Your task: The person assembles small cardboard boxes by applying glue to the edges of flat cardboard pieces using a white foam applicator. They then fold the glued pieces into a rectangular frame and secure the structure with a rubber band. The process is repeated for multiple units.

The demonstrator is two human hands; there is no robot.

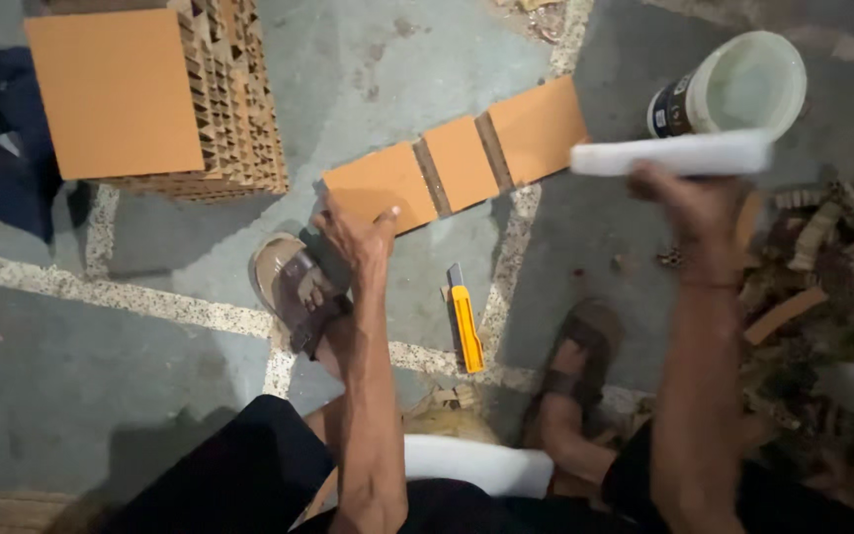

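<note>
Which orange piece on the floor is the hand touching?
The left hand touches the nearest panel of the scored orange strip; the other two panels lie farther away, untouched.

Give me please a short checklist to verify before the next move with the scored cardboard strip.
1. Left hand rests on cardboard strip: ok.
2. Right hand grips white flat piece: ok.
3. Yellow utility knife lies on floor, apart from both hands: ok.
4. Knife blade retracted: cannot tell.
5. White bucket upright beside the strip: ok.
6. Sandalled feet clear of the knife: ok.
</note>
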